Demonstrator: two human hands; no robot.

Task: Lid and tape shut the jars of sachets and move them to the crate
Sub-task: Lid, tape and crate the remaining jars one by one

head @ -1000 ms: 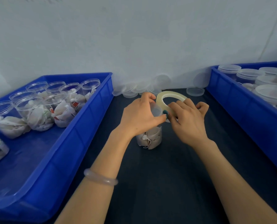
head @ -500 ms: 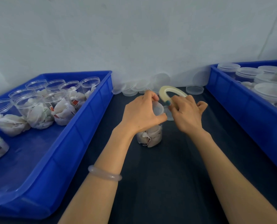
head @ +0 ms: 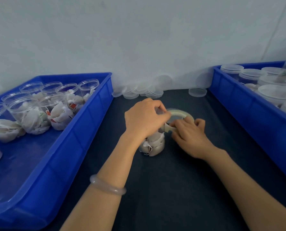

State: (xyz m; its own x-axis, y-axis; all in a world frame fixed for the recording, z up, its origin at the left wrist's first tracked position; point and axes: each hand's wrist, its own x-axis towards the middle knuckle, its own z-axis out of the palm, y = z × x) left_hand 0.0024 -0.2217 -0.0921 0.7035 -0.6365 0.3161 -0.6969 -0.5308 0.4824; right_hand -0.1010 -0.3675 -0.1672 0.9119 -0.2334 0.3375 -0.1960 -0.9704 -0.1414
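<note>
A clear jar (head: 153, 145) packed with white sachets stands upright on the dark table centre. My left hand (head: 143, 118) grips its top from the left, fingers curled over the lid. My right hand (head: 188, 135) holds a pale roll of tape (head: 179, 113) against the jar's right side, near the lid edge. The left blue crate (head: 82, 130) holds several open jars of sachets (head: 43, 112). The right blue crate (head: 249, 107) holds several lidded jars (head: 272, 90).
Loose clear lids (head: 142, 91) lie piled against the wall at the back of the table, with one lid (head: 197, 92) apart near the right crate. Dark table surface (head: 172, 189) stretches between the two crates toward me.
My right hand with the tape roll has dropped from above the lid to the jar's right side. My left hand keeps its grip on the jar top.
</note>
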